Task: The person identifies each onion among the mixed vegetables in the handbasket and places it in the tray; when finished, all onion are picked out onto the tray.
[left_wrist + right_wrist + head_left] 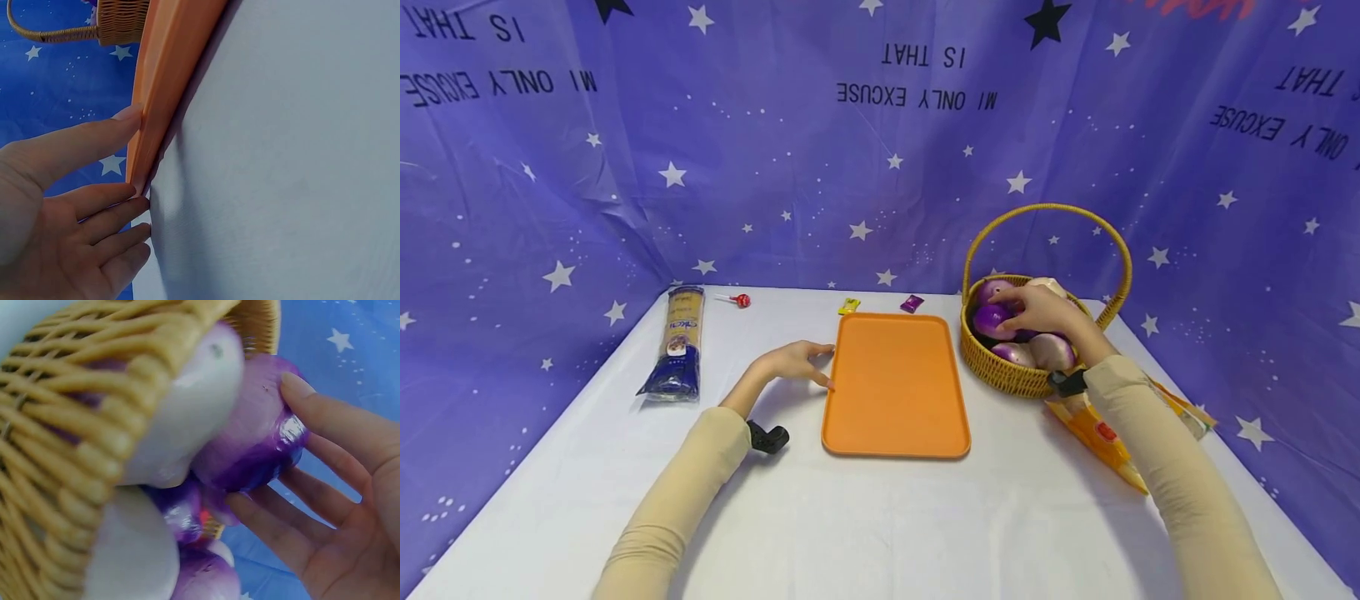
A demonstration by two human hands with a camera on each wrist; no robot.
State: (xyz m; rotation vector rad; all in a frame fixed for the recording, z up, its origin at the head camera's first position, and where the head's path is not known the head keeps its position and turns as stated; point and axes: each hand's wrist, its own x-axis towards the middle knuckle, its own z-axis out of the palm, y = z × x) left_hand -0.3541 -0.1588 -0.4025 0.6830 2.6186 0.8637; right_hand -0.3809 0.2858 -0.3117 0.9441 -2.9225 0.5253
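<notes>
In the head view, my left hand (786, 362) is at the left edge of an orange tray (897, 387). Its thumb and fingers are extended, and in the left wrist view the thumb tip and index tip touch the tray's rim (164, 81). My right hand (1041, 310) reaches over a wicker basket (1000, 375) and pinches a glossy purple turnip (991, 319). In the right wrist view, the thumb lies on one side of this turnip (250, 431) and the fingertips on the other. Several more purple-and-white turnips (1051, 352) sit around it in the basket.
A yellow-and-orange bag (1101, 437) lies under my right forearm, partly hidden. Behind the tray are a yellow wrapped candy (849, 307) and a purple one (912, 303). At the left lie a red lollipop (741, 300) and a pasta packet (681, 342). The basket's tall handle (1048, 207) arches above it.
</notes>
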